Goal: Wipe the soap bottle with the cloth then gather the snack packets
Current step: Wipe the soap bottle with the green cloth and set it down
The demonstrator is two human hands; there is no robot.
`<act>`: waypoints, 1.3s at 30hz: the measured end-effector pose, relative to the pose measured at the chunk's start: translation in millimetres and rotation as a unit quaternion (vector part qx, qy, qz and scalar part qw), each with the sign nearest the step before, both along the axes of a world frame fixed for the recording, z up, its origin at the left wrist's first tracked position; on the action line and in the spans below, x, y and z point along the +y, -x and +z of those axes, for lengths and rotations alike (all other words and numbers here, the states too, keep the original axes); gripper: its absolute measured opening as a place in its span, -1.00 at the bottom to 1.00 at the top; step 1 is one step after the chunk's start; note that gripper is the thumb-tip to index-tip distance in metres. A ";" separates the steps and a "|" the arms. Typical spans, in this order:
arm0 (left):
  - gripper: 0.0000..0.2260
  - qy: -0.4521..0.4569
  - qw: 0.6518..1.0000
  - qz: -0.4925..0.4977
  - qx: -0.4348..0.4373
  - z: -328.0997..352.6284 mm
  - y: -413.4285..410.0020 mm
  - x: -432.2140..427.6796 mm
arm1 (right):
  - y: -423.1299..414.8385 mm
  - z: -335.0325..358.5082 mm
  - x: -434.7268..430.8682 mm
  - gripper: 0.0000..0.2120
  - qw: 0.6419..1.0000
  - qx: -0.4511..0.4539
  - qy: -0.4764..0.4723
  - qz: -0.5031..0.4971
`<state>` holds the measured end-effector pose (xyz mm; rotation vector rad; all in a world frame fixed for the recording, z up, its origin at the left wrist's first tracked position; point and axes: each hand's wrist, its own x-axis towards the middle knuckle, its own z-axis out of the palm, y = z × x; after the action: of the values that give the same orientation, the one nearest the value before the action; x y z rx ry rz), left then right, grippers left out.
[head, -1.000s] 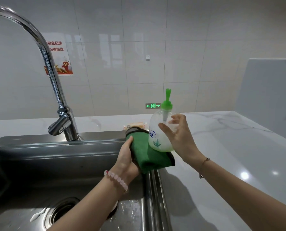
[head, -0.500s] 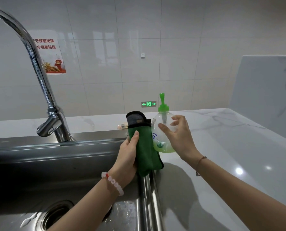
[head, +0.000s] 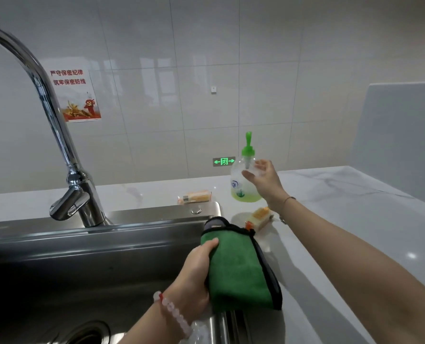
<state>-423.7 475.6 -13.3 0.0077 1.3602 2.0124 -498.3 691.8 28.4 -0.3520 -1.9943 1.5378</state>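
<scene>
My right hand (head: 264, 181) is wrapped loosely around the upper body of the soap bottle (head: 243, 180), thumb in front and fingers curled behind; I cannot tell whether the bottle's base is on the counter (head: 342, 219) or just above it. My left hand (head: 194, 274) is clamped on the folded green cloth (head: 241, 266), thumb across its upper edge, holding it over the right rim of the sink (head: 107, 244). Cloth and bottle are well apart, the bottle beyond the sink's far right corner.

I judge the wiping step to be at or near its end, with the bottle going back to the counter. The gathering is not yet begun: one snack packet (head: 195, 196) lies behind the sink's back rim, left of the bottle, and a second packet (head: 259, 217) lies just beside the sink's right corner, under my right wrist.

Next I would need to let go of the bottle, put the cloth down, and bring both packets together.
</scene>
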 end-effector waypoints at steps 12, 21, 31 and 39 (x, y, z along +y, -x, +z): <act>-0.78 0.037 0.999 0.026 0.014 -14.3 4.6 1.8 | 25.6 -44.2 -2.9 -0.34 0.997 -0.079 0.005 0.016; -0.78 -0.018 0.999 0.033 0.000 2.7 -2.8 4.2 | -72.9 -33.7 -14.3 -0.66 0.986 -0.091 -0.089 -0.110; -0.82 0.040 0.996 -0.064 0.040 10.6 -20.0 17.3 | -185.1 -22.7 -24.1 -0.70 0.947 -0.234 0.167 0.143; -0.78 0.221 0.939 -0.031 0.263 -9.2 -30.3 8.2 | -205.0 -49.8 -36.0 -0.54 0.967 -0.251 -0.003 0.038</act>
<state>-393.4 483.8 -22.5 0.4055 2.0975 1.6685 -293.3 655.9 -21.4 -0.7302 -2.4163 1.6027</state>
